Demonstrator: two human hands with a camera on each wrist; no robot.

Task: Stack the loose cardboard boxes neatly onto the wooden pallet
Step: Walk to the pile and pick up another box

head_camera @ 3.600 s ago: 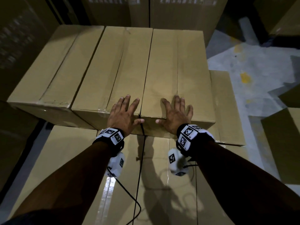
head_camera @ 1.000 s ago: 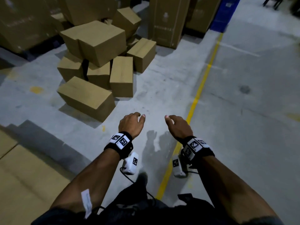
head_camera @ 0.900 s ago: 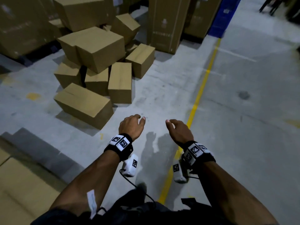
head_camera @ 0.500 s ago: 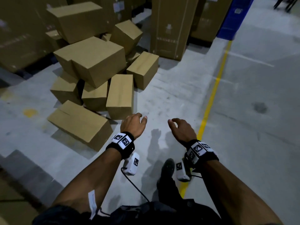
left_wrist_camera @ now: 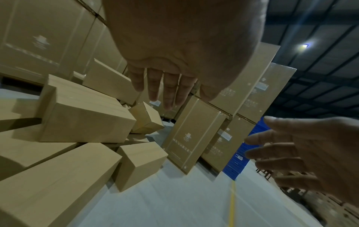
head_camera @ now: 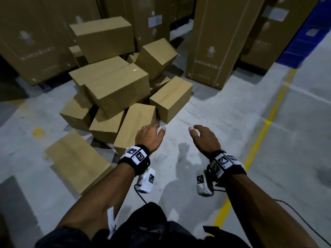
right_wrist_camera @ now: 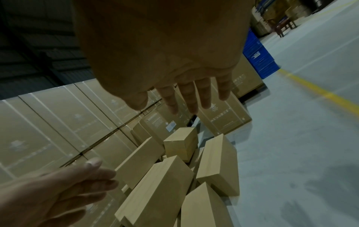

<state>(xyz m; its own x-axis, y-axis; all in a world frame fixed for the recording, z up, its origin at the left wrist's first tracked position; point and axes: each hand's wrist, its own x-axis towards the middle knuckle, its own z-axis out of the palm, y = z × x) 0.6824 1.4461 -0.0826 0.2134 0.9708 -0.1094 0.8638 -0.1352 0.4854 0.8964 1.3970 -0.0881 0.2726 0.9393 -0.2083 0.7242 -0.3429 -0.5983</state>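
While you reach toward the box pile (head_camera: 114,90) | left hand (head_camera: 149,137), right hand (head_camera: 206,138): fingers spread, empty | ready to take a box from both sides.

Grey concrete floor (head_camera: 223,113), yellow line (head_camera: 265,126)

Print on the tall cartons (head_camera: 213,42) is too blurred to read.
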